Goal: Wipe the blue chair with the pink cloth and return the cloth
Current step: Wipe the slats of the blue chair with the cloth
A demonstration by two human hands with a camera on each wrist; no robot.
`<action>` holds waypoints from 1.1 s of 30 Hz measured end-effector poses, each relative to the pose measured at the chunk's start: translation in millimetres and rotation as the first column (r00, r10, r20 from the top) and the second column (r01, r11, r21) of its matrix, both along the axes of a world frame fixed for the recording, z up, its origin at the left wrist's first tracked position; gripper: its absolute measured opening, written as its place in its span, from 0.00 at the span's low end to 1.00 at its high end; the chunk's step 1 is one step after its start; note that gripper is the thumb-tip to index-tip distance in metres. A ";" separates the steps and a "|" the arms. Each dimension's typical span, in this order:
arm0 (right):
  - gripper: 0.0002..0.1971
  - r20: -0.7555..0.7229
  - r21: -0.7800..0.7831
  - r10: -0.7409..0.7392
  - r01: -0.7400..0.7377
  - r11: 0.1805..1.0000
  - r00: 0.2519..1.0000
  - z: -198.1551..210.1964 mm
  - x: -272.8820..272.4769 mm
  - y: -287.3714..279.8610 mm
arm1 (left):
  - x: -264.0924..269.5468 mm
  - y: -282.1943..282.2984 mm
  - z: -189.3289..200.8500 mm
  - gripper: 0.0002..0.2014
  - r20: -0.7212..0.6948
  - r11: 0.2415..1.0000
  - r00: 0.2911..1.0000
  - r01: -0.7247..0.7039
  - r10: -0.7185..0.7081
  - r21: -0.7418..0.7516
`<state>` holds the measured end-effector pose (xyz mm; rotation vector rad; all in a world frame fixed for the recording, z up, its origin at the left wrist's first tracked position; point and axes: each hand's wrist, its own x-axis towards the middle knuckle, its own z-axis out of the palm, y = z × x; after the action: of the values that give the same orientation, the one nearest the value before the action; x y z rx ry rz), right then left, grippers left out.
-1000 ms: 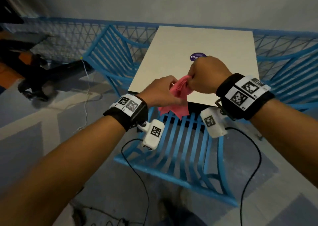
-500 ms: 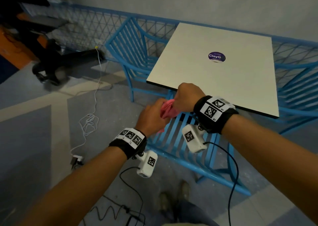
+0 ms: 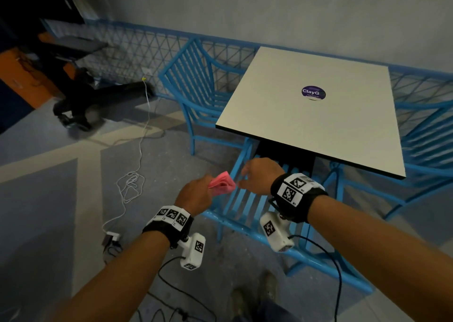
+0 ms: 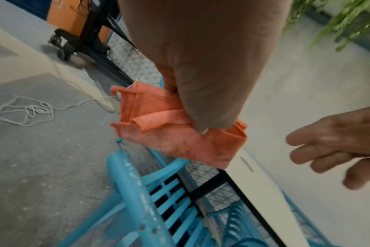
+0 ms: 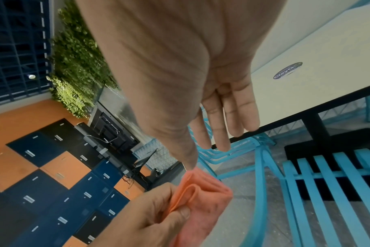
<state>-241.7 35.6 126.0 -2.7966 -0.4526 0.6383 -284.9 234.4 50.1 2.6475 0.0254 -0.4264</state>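
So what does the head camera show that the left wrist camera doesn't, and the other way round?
Only the head view shows both wrist bands, the whole white table top with its purple sticker, and a blue chair on each side of the table. Only the left wrist view shows green leaves and the cloth's folded layers close up. Both show the left hand gripping the folded pink cloth above the blue chair, and the right hand open beside it.

Both forearms are bare. Each wrist wears a black band (image 3: 169,226) topped with white tags printed in black square codes (image 3: 293,189). Under each band hangs a white camera block (image 3: 275,231) bearing another code, with a thin black cable (image 3: 335,267) trailing away.
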 end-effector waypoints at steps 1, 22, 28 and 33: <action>0.21 -0.003 -0.006 0.021 -0.021 1.000 1.000 -2.5 -3.2 -2.6 | 1.6 2.2 -11.1 0.08 -0.028 1.000 1.000 -0.001 0.002 0.031; 0.20 -0.051 -0.009 0.040 -0.040 0.999 0.998 -37.4 -33.3 -44.3 | -49.0 -75.8 -57.5 0.03 -0.154 0.945 0.987 -0.007 -0.046 -0.326; 0.19 -0.045 -0.028 0.010 -0.012 1.000 0.999 -44.4 -25.5 -47.2 | -23.7 -33.0 -30.3 0.15 0.025 0.935 1.000 0.005 0.004 -0.356; 0.28 -0.031 -0.063 -0.021 0.019 0.998 0.999 -47.9 -36.5 -55.0 | -3.8 -5.7 -42.3 0.15 0.025 0.996 0.999 0.038 -0.036 -0.085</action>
<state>-278.3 -19.4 78.1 -2.8410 -0.4045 0.7033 -288.7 228.7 7.8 2.5717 -0.0490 -0.3994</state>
